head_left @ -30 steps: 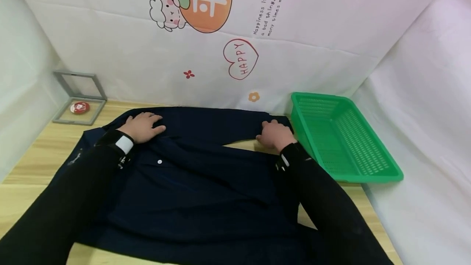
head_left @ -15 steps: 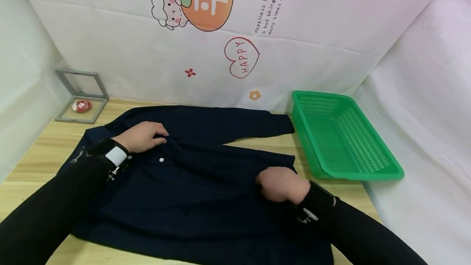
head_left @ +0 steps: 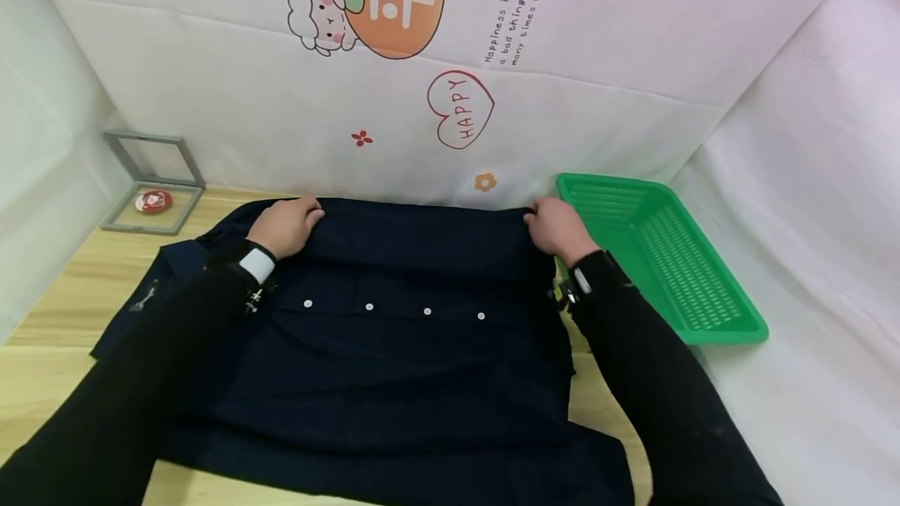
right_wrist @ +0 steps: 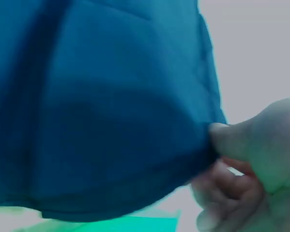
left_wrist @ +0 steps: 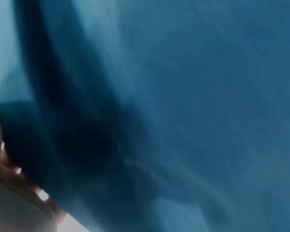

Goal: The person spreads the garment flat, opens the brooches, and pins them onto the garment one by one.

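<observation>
A navy shirt (head_left: 394, 381) with a row of several white buttons lies across the table, its collar end toward the left. My left hand (head_left: 284, 226) pinches the upper edge of its side panel near the shoulder. At the hem end, my right hand (head_left: 560, 229) pinches the corner of the same panel. Between the two hands the cloth is raised and stretched, hiding most of the far sleeve. Thumb and curled fingers of the right hand (right_wrist: 251, 164) grip the hem corner in the right wrist view. Cloth fills most of the left wrist view, covering the left fingertips.
A green plastic basket (head_left: 731, 279) stands at the right, just beside the right hand. At the back left sits a grey frame-like case (head_left: 184, 213) holding a red round item (head_left: 152, 201). A white printed cloth (head_left: 281, 123) hangs behind the table.
My right hand has gone from the sleeve end down to the shirt's side, then up and away with the hem corner. My left hand has lifted the panel's edge away. More buttons now show.
</observation>
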Available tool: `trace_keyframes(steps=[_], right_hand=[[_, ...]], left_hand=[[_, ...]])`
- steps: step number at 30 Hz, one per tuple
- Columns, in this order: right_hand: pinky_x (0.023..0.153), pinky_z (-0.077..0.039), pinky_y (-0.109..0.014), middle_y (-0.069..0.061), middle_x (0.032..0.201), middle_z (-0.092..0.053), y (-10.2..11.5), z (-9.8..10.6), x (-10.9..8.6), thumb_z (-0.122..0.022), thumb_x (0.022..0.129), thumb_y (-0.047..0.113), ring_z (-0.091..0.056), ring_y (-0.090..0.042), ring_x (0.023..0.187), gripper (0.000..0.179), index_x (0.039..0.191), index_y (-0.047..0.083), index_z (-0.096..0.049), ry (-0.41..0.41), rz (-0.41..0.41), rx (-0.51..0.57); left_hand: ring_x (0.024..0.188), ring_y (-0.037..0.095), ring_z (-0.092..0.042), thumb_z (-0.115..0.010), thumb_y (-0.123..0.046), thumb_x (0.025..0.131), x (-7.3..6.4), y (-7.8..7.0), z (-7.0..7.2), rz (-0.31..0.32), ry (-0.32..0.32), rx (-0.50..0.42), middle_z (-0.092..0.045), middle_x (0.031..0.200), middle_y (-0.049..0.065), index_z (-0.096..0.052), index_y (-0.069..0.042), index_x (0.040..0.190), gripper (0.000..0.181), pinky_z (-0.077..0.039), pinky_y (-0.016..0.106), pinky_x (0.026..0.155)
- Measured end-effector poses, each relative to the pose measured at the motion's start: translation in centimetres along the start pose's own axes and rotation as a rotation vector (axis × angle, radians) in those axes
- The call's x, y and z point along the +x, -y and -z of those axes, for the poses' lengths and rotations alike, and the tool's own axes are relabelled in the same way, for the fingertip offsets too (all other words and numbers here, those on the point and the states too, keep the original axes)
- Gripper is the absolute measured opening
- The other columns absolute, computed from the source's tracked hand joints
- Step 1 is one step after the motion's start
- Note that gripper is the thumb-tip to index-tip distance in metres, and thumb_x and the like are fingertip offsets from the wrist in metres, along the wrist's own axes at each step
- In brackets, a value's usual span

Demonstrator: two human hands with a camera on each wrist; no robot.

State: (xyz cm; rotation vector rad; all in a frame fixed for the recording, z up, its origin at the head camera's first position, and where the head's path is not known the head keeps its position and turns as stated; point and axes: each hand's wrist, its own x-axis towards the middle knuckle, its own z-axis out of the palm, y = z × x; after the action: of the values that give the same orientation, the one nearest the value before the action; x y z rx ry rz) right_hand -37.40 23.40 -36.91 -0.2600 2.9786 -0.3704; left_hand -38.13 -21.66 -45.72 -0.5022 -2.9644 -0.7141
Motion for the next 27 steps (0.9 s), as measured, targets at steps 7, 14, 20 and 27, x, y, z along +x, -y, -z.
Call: trace_keyframes(steps=[7, 14, 20, 27], right_hand=[[0.074, -0.041, -0.046, -0.019, 0.092, -0.058, -1.7, -2.7, 3.7, -0.050, 0.107, 0.019, -0.056, -0.035, 0.083, 0.023, 0.099, 0.001, -0.060, -0.123, -0.156, 0.010], [0.085, -0.047, -0.049, -0.024, 0.117, -0.061, -1.8, -5.5, 4.6, -0.046, 0.108, 0.021, -0.060, -0.038, 0.101, 0.034, 0.129, -0.003, -0.056, -0.098, -0.194, 0.067], [0.096, -0.043, -0.052, -0.023, 0.132, -0.056, -0.2, -7.3, 4.5, -0.051, 0.105, 0.028, -0.054, -0.039, 0.117, 0.045, 0.143, 0.003, -0.050, 0.061, -0.132, -0.013], [0.106, -0.033, -0.058, -0.028, 0.152, -0.033, 0.4, -8.1, 3.9, -0.053, 0.105, 0.034, -0.032, -0.045, 0.137, 0.058, 0.154, 0.007, -0.037, 0.225, -0.143, -0.140]], left_hand=[[0.109, 0.044, -0.058, -0.048, -0.036, 0.105, 0.9, -0.5, -0.3, 0.115, 0.061, 0.048, -0.060, 0.125, 0.026, -0.057, 0.002, 0.134, 0.048, -0.038, 0.062, 0.094], [0.096, 0.043, -0.060, -0.050, -0.023, 0.106, 0.4, 0.5, -0.8, 0.167, -0.047, 0.131, -0.065, 0.112, 0.024, -0.064, 0.000, 0.120, 0.031, -0.039, 0.062, 0.084], [0.105, 0.045, -0.057, -0.037, -0.036, 0.109, 0.3, 0.9, -0.1, 0.211, 0.082, 0.099, -0.059, 0.125, 0.029, -0.052, 0.002, 0.139, 0.051, -0.037, 0.063, 0.086], [0.081, 0.038, -0.059, -0.047, -0.020, 0.107, -0.2, 1.0, 1.6, 0.169, 0.193, 0.169, -0.059, 0.088, 0.020, -0.062, 0.001, 0.101, 0.026, -0.041, 0.058, 0.077]])
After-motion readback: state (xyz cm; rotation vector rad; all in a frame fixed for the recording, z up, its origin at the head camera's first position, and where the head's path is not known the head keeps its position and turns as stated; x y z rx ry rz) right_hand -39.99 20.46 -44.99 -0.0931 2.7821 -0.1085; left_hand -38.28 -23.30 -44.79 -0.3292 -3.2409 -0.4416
